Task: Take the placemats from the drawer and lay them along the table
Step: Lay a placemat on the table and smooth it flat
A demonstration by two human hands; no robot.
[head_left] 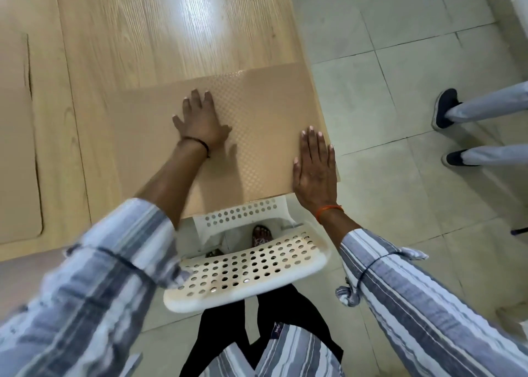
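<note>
Striped sleeves (94,285) fill the near view, blurred. Both hands lie flat, fingers straight, on a tan placemat (257,113) at the table's (160,33) near right corner: left hand (198,119) mid-mat, right hand (314,170) at its right edge. Another placemat (17,136) is cut off at left. A white perforated chair (248,271) hides the table's underside.

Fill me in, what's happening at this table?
A person is laying a tan placemat at the corner of the wooden table. The left hand presses flat on its middle; the right hand lies flat at its right edge. Another placemat already lies further left. A white perforated chair stands below.
</note>
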